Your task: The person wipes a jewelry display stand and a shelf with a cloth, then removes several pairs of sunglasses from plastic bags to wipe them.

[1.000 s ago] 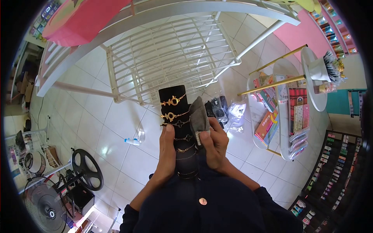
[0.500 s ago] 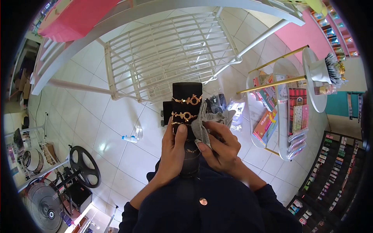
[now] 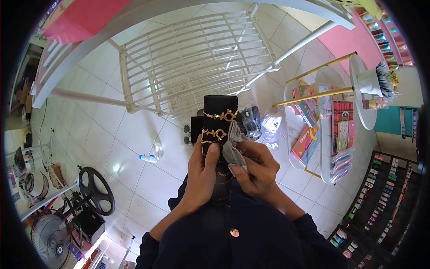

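In the head view, my left hand (image 3: 203, 177) grips a long black bracelet display stand (image 3: 220, 102) from its left side, thumb pressed on the front. Gold bracelets wrap around the stand: an upper bracelet (image 3: 226, 115) and a middle bracelet (image 3: 217, 134), each with a ring-shaped charm, and thinner ones below, partly covered by my thumb. Pinched in my right hand (image 3: 256, 169) is a grey cloth (image 3: 233, 148), which lies against the stand's right edge beside the middle bracelet. The fingertips behind the cloth are partly hidden.
Ahead stands a white slatted rack (image 3: 197, 58). On the tiled floor lie a clear bottle with a blue cap (image 3: 148, 158) and plastic-wrapped packets (image 3: 268, 127). A tiered shelf (image 3: 324, 134) with boxes is at right; a fan (image 3: 51, 242) and a black wheel (image 3: 96, 191) at left.
The stand has shifted slightly right in view. The cloth's loose end, which stuck out to the right above my right hand, is now drawn in, and the cloth hangs more narrowly.
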`<state>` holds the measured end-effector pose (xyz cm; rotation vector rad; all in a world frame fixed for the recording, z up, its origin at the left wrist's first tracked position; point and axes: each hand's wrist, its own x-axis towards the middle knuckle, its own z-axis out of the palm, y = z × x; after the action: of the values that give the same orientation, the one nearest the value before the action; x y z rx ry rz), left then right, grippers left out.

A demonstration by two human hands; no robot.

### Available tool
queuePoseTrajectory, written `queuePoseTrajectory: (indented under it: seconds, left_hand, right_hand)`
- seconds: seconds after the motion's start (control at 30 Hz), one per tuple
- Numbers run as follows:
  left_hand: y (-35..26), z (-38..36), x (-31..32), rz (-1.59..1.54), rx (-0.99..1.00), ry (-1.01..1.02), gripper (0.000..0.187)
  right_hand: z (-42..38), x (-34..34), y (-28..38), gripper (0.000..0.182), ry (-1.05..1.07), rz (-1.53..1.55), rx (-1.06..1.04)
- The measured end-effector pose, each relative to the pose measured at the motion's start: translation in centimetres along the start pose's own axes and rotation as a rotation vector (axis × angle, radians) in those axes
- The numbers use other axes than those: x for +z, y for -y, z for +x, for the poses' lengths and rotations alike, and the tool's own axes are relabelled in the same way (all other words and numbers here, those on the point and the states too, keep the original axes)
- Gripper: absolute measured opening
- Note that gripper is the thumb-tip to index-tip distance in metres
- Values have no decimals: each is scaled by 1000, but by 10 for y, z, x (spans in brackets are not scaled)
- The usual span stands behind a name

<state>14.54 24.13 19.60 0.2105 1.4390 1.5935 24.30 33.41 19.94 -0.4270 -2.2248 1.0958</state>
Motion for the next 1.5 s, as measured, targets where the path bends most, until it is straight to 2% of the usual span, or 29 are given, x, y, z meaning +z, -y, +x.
queuePoseTrajectory:
  seconds: [0.07,0.1,0.17,0.2,0.23,0.27,0.3,0.37,0.5,0.6,0.63,0.67,0.7,0.77,0.8,0.83,0.9,0.97,1.0,1.07,1.23,1.3,1.37,1.4,1.47,1.5]
  left_hand:
    - [-2,-1,1,23,8,-24,39]
    - [-5,-1,1,47,18,-51,39]
    - [-11,0,-2,163,34,-51,38]
    - [-15,1,-4,281,48,-45,38]
    - [-18,2,-4,277,50,-48,38]
    - [-21,2,-4,441,88,-56,36]
    - [-23,2,-5,605,125,-62,35]
    - [-16,3,-10,687,162,-42,34]
    - [-20,2,-8,822,261,-90,36]
    - [-14,2,-9,803,322,-101,35]
    - [-13,2,-10,803,323,-103,35]
    - [-13,2,-10,732,286,-85,35]
    - [-13,2,-10,660,249,-68,36]
    - [-17,3,-8,589,197,-52,36]
    - [-19,2,-8,518,146,-32,38]
    - [-21,2,-8,517,146,-30,38]
    - [-23,3,-8,478,86,-4,38]
    - [-23,3,-5,470,101,3,37]
    - [-23,3,-4,462,118,1,36]
    - [-22,1,-3,439,115,14,35]
    - [-19,-2,-1,398,113,-4,36]
    - [-23,-3,-1,363,35,18,38]
    - [-14,-3,-2,322,52,-9,40]
    - [-11,-3,-2,279,69,-39,42]
    - [-14,-2,-5,291,41,-12,45]
    - [-16,-2,-5,304,11,17,48]
  right_hand:
    - [5,-3,-4,19,-75,262,55]
    - [3,-7,-4,19,-72,263,52]
    - [-2,-17,-1,22,-254,744,407]
    - [3,-21,0,23,-267,644,286]
    - [11,-28,4,21,-123,430,120]
    - [16,-34,9,20,18,212,-44]
    - [18,-33,13,20,20,210,-43]
    - [22,-22,22,29,235,-162,-121]
    - [18,-8,17,38,214,-214,-92]
    - [17,-7,15,29,160,-171,-86]
    - [17,-11,9,28,168,-43,-77]
    - [16,-15,3,27,175,85,-67]
    - [12,-20,1,27,176,84,-70]
    - [3,-27,0,23,-151,790,491]
    - [7,-27,10,26,-326,889,478]
    - [7,-27,9,26,-327,887,478]
    - [9,-30,3,25,-153,384,198]
    - [10,-33,0,31,24,-122,-71]
    - [14,-25,4,39,55,-168,-67]
    - [14,-14,2,39,7,-243,-156]
    - [7,-12,-9,35,-23,-265,-206]
    - [5,-13,-12,32,-27,-275,-217]
    - [4,-15,-17,29,-122,97,-65]
    - [3,-16,-19,29,-123,96,-68]
    - [0,-19,-20,24,-336,407,143]
    - [2,-20,-22,22,-337,344,83]
